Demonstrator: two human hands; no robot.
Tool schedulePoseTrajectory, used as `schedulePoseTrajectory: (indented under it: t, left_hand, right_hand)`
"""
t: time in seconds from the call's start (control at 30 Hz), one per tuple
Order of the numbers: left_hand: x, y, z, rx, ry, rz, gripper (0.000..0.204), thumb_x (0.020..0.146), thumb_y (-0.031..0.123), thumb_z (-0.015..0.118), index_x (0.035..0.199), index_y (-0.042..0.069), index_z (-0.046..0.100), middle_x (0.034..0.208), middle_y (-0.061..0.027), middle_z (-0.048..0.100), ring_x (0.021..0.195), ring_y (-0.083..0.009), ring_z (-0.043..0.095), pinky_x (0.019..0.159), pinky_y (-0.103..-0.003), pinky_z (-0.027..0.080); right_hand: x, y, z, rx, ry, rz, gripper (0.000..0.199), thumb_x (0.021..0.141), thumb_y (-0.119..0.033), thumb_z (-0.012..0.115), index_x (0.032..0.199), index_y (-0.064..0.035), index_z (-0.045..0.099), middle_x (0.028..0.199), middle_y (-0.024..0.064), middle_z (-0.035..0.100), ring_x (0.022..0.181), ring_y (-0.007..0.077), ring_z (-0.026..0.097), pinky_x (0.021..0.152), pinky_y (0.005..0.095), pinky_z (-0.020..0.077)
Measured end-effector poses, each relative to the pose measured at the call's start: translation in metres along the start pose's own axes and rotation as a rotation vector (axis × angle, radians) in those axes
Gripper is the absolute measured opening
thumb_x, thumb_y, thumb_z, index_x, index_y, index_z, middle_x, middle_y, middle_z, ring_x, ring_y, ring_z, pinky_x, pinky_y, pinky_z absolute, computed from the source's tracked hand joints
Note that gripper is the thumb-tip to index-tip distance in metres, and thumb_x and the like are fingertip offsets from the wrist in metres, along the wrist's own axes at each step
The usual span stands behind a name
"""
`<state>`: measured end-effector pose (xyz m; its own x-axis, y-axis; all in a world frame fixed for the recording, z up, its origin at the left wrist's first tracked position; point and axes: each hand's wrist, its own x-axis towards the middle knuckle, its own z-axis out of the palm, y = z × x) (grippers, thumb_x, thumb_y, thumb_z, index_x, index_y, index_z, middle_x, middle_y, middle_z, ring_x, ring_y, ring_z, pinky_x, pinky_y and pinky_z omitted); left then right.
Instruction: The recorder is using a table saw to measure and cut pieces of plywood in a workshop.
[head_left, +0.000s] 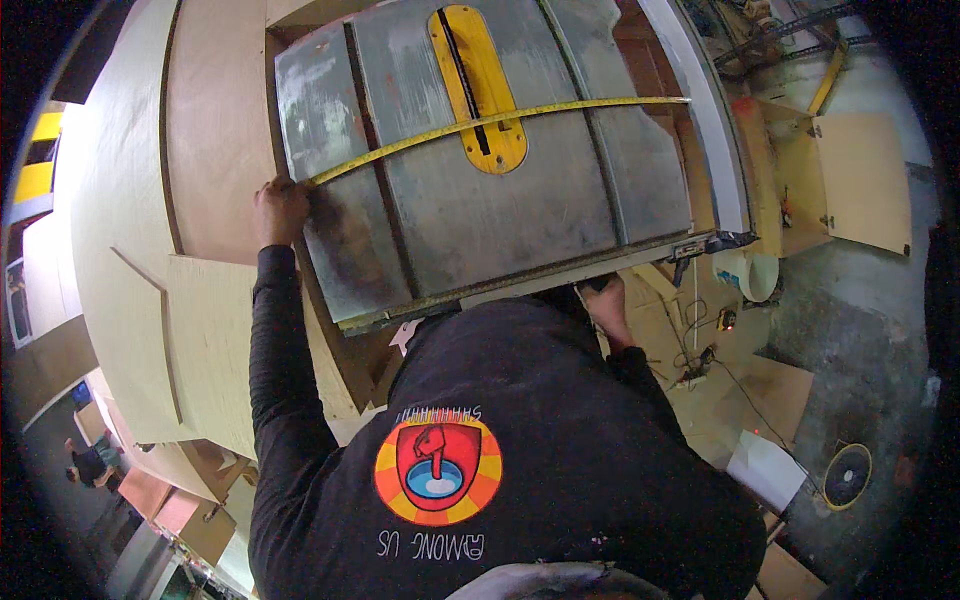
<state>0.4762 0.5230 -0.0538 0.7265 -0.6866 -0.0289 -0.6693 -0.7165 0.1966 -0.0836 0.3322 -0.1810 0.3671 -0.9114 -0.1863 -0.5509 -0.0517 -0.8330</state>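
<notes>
A yellow measuring tape blade [440, 131] stretches across the grey metal top of a table saw [500, 215], bowing slightly. It crosses the saw's yellow throat plate [503, 140] and reaches the light fence-like bar [705, 120] on the right. My left hand [281, 210] is closed on the tape's left end, at the saw's left edge beside a wooden board. Whether the tape's case is in that hand is hidden. Below the saw's front rail, my right hand [606, 303] is closed around something dark, partly covered by the rail and my body.
Large pale plywood sheets [120, 230] lie to the left. An open wooden cabinet door [862, 180] stands on the right. Cables [690, 350], a white sheet [768, 468] and a round black disc [847, 475] are at the lower right. Another person [92, 462] is far off at lower left.
</notes>
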Motion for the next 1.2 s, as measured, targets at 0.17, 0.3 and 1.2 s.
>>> schedulePoseTrajectory:
  t: [0.17, 0.3, 1.2]
  left_hand:
    - [-0.004, -0.014, 0.002, -0.05, 0.031, -0.053, 0.029, 0.082, 0.029, 0.063, 0.091, 0.002, 0.068, 0.093, -0.019, 0.068, 0.093, -0.0381, 0.061, 0.089, -0.046, 0.045]
    - [0.0, -0.022, 0.008, 0.015, 0.051, -0.034, 0.03, 0.082, 0.03, 0.064, 0.095, 0.003, 0.067, 0.094, -0.0209, 0.067, 0.093, -0.0388, 0.061, 0.089, -0.046, 0.045]
    - [-0.004, -0.036, 0.014, 0.059, 0.101, -0.038, 0.024, 0.081, 0.029, 0.068, 0.089, 0.006, 0.071, 0.094, -0.0207, 0.067, 0.096, -0.0363, 0.06, 0.087, -0.045, 0.047]
  right_hand:
    - [-0.003, -0.051, -0.005, -0.215, -0.033, 0.048, 0.034, 0.074, -0.006, 0.073, 0.104, 0.0055, 0.061, 0.091, 0.0144, 0.07, 0.084, 0.0242, 0.067, 0.077, 0.0356, 0.0509]
    - [0.001, -0.002, -0.005, -0.185, -0.131, 0.101, 0.034, 0.074, -0.009, 0.074, 0.103, 0.005, 0.061, 0.091, 0.0141, 0.07, 0.083, 0.024, 0.067, 0.075, 0.0347, 0.0512]
    - [-0.003, -0.058, -0.002, -0.324, 0.032, 0.013, 0.032, 0.07, -0.015, 0.077, 0.094, 0.0039, 0.066, 0.086, 0.0197, 0.07, 0.085, 0.031, 0.069, 0.072, 0.0392, 0.0508]
